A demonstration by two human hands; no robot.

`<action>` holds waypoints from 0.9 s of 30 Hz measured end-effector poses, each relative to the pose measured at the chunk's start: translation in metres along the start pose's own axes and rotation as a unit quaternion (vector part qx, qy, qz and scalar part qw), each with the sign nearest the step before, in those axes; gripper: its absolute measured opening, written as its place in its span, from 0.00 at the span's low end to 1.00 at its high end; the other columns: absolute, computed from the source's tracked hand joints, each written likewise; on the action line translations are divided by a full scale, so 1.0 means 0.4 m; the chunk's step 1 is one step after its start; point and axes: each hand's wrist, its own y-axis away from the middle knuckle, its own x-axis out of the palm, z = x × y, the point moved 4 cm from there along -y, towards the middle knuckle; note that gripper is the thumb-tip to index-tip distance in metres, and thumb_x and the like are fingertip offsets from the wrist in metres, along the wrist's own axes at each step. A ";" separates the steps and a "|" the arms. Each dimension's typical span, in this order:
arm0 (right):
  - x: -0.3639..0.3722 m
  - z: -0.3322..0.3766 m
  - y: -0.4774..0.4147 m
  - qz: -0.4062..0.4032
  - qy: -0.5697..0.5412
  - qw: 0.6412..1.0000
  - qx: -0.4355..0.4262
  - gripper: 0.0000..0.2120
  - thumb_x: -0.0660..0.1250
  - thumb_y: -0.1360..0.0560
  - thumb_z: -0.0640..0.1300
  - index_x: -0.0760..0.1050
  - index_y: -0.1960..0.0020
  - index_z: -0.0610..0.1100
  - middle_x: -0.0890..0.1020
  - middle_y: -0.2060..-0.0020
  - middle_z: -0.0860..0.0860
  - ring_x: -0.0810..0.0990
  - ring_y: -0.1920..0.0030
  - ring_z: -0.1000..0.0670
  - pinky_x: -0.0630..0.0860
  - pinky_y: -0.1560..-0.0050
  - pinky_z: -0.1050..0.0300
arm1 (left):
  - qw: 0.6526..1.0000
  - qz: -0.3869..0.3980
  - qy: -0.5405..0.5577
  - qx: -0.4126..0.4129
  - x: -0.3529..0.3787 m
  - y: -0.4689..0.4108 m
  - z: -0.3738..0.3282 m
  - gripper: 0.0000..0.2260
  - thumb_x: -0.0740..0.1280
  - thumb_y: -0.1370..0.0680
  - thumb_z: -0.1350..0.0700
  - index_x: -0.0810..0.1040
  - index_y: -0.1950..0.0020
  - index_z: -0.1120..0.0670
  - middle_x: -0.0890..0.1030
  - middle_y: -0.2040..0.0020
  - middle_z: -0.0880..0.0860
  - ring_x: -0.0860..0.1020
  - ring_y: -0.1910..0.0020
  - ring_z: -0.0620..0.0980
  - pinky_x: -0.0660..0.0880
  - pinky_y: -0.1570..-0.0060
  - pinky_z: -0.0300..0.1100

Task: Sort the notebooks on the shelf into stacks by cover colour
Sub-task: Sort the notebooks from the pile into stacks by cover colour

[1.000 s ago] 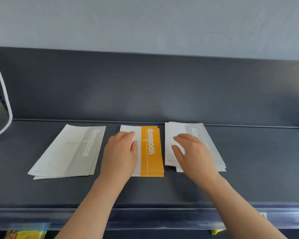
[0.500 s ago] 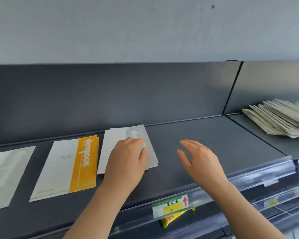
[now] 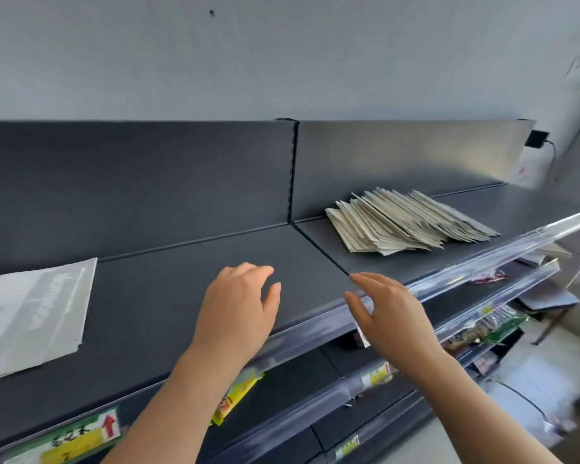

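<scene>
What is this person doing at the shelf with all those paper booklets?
A person is sorting notebooks by cover colour on a dark grey metal shelf. The left hand and the right hand hover over it, open and holding nothing. A grey-and-white notebook stack lies at the left. A messy fanned pile of pale notebooks sits further right, beyond both hands.

Retail premises: a shop. Tiered dark grey metal display shelving [image 3: 181, 296] carries clear plastic label rails [image 3: 482, 259] along its front edges. One rail holds a yellow-and-green printed price ticket with red arrow [image 3: 81, 437]. Coloured packeted goods [image 3: 482, 329] occupy lower tiers.
</scene>
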 end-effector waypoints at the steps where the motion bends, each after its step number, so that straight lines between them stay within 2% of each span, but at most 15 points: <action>1: -0.011 -0.038 -0.004 -0.005 0.001 1.000 0.007 0.19 0.61 0.22 0.51 0.72 0.33 0.46 0.76 0.36 0.52 0.73 0.36 0.50 0.68 0.36 0.58 | 1.000 0.003 0.002 0.003 0.024 -0.012 -0.027 0.16 0.60 0.20 0.49 0.75 0.34 0.51 0.78 0.39 0.46 0.72 0.40 0.47 0.68 0.42 0.39; 11: -0.065 -0.328 -0.103 -0.025 0.004 0.998 0.065 0.20 0.60 0.22 0.53 0.72 0.33 0.47 0.75 0.36 0.53 0.73 0.36 0.52 0.68 0.36 0.58 | 0.998 0.033 0.025 0.039 0.230 -0.172 -0.211 0.16 0.60 0.20 0.49 0.75 0.34 0.51 0.78 0.40 0.46 0.72 0.40 0.49 0.70 0.43 0.41; 16: -0.088 -0.435 -0.203 -0.044 0.008 0.996 0.080 0.18 0.61 0.22 0.51 0.74 0.35 0.47 0.77 0.38 0.53 0.75 0.39 0.50 0.70 0.40 0.57 | 0.997 0.040 0.027 0.058 0.324 -0.291 -0.287 0.13 0.61 0.21 0.49 0.79 0.44 0.54 0.80 0.49 0.49 0.74 0.48 0.52 0.73 0.49 0.47; 18: -0.097 -0.481 -0.248 -0.049 0.002 0.995 0.089 0.18 0.61 0.22 0.52 0.74 0.35 0.47 0.77 0.37 0.53 0.75 0.39 0.50 0.69 0.39 0.58 | 0.996 0.044 0.028 0.066 0.357 -0.344 -0.316 0.13 0.61 0.21 0.49 0.79 0.45 0.55 0.80 0.49 0.50 0.74 0.48 0.53 0.73 0.49 0.49; 22: -0.123 -0.582 -0.338 -0.066 -0.011 0.992 0.109 0.17 0.61 0.22 0.51 0.75 0.36 0.48 0.78 0.38 0.53 0.74 0.38 0.51 0.67 0.40 0.60 | 0.995 0.043 0.030 0.085 0.421 -0.457 -0.386 0.13 0.61 0.21 0.50 0.79 0.43 0.55 0.80 0.49 0.51 0.74 0.47 0.53 0.72 0.48 0.46; 27: -0.125 -0.723 -0.418 -0.072 -0.033 0.988 0.135 0.16 0.60 0.22 0.52 0.76 0.38 0.50 0.78 0.39 0.55 0.75 0.40 0.52 0.70 0.43 0.58 | 0.993 0.056 0.036 0.093 0.524 -0.554 -0.470 0.12 0.61 0.21 0.50 0.79 0.46 0.55 0.79 0.51 0.50 0.74 0.50 0.51 0.72 0.50 0.45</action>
